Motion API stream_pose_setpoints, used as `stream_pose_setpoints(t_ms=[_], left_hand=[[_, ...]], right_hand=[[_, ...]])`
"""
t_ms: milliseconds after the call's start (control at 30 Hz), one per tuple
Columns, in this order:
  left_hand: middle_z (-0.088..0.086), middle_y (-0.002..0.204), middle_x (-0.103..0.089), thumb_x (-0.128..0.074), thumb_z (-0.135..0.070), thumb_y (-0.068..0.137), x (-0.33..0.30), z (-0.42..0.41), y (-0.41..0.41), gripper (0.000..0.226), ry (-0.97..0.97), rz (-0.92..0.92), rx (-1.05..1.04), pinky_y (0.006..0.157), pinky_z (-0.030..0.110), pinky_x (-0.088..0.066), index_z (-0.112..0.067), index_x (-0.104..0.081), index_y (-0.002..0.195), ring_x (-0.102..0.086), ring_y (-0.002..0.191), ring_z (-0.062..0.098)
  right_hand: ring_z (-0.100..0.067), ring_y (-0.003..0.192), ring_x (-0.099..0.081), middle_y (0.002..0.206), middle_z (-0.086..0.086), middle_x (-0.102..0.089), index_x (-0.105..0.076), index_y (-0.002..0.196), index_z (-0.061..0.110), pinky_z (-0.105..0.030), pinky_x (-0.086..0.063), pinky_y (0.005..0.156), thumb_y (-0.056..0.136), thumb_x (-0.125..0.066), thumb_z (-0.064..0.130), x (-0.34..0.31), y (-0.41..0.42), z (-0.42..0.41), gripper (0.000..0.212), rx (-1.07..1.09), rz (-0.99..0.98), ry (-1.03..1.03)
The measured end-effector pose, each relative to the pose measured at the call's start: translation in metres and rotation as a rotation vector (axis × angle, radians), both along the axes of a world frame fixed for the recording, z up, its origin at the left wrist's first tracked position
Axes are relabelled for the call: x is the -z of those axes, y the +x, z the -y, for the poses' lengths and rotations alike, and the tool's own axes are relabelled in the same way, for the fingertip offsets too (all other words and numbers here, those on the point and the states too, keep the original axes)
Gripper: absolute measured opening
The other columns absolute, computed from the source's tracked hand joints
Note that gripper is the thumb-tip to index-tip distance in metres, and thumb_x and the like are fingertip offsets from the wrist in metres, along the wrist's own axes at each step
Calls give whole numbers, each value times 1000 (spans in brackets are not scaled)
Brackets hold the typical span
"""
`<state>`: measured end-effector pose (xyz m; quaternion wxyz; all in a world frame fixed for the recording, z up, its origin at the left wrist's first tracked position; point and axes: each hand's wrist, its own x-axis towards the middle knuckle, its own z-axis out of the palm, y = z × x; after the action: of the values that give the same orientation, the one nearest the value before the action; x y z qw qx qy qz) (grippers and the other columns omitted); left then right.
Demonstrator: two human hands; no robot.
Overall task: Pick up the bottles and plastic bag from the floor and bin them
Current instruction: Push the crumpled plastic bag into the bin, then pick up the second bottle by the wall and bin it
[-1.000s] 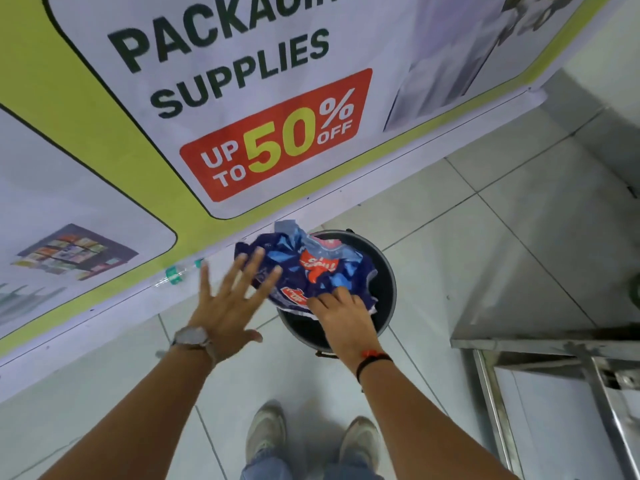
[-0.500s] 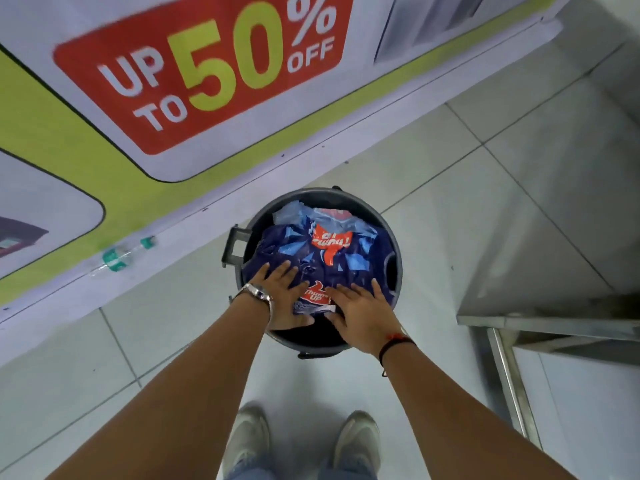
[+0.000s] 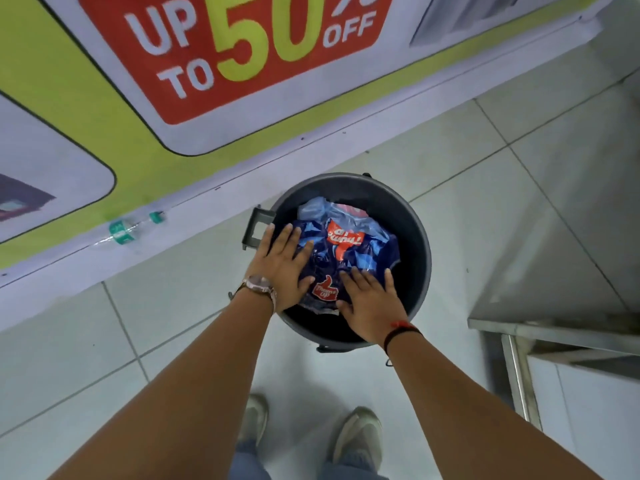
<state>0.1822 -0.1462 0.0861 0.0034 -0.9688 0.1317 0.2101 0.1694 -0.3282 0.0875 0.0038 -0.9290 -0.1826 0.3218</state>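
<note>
A crumpled blue plastic bag (image 3: 349, 244) with red logos lies inside the round dark grey bin (image 3: 415, 237) on the tiled floor. My left hand (image 3: 280, 268), with a watch on the wrist, lies flat on the bag's left side, fingers spread. My right hand (image 3: 367, 299), with a red and black wrist band, presses flat on the bag's near edge. Neither hand grips the bag. A clear plastic bottle (image 3: 128, 230) with a green label and cap lies on the floor by the wall, left of the bin.
A printed banner (image 3: 242, 64) covers the wall behind the bin. A steel table (image 3: 554, 327) with a metal leg stands at the right. My two shoes (image 3: 311, 431) stand on the tiles just in front of the bin.
The bag has gone from above the bin's rim down into the bin. My left hand came down from open air onto the bag. The camera has moved closer over the bin.
</note>
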Motion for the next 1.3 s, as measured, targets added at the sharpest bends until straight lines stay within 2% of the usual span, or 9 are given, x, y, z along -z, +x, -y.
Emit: stream_pose_setpoints(t_ms=[133,200,333,500,567,633,733,800,1300], left_hand=[[11,155,-3,-26,-49,90,-25,-49,-35,65,-92,88,-208,110,47,15,-19,1,142,1,142,27],[10,155,-1,-26,-48,90,-34,-77,-57,66,-92,68,-293,112,47,12,-20,4,141,1,142,27],[9,155,1,-19,-53,88,-46,-148,-97,68,-6,4,-426,113,49,9,-20,9,141,-2,142,26],[11,155,-2,-4,-55,76,-51,-216,-129,75,46,-57,-544,113,52,3,-19,6,141,-7,142,26],[11,155,-2,-12,-54,84,-47,-237,-132,70,41,-62,-556,113,52,2,-18,6,141,-7,142,27],[10,155,1,-23,-50,90,-38,-256,-129,69,58,-79,-553,113,52,2,-18,9,141,-4,142,26],[10,155,5,-31,-43,91,-16,-285,-119,70,98,-114,-541,114,51,2,-16,12,140,-1,142,26],[10,155,5,-35,-37,91,6,-297,-110,72,110,-170,-522,113,51,3,-15,13,140,0,142,26],[14,154,5,-45,-25,89,175,-368,-43,75,99,-243,-714,114,49,1,-14,9,140,1,141,30]], right_hand=[[-23,145,-12,158,-7,-16,-9,147,17,-53,5,116,100,-30,37,-27,-10,-24,56,63,152,9],[-27,143,-21,153,-10,-30,-21,145,13,-57,2,114,99,-31,36,-43,-21,-48,53,89,263,20],[-25,120,-57,126,-7,-64,-56,126,12,-67,-31,97,87,-28,34,-72,-48,-110,53,-48,395,53],[-23,118,-59,125,-5,-65,-56,126,14,-60,-9,109,86,-30,34,-72,-65,-172,51,-166,318,107],[-23,116,-60,124,-5,-66,-57,125,15,-61,-17,109,87,-49,34,-68,-63,-196,44,-218,315,141],[-24,120,-57,129,-6,-62,-53,129,15,-63,-26,105,81,-67,32,-59,-54,-220,52,-246,265,138],[-24,143,-22,154,-6,-29,-19,146,16,-55,9,109,98,-42,27,-31,-37,-257,55,-247,127,165],[-21,146,-9,158,-4,-15,-6,148,17,-53,14,111,101,-31,27,-1,-29,-280,54,-257,94,142],[-23,145,-10,158,-8,-11,-3,147,12,-49,-2,117,99,-38,15,169,57,-395,60,-541,95,169]])
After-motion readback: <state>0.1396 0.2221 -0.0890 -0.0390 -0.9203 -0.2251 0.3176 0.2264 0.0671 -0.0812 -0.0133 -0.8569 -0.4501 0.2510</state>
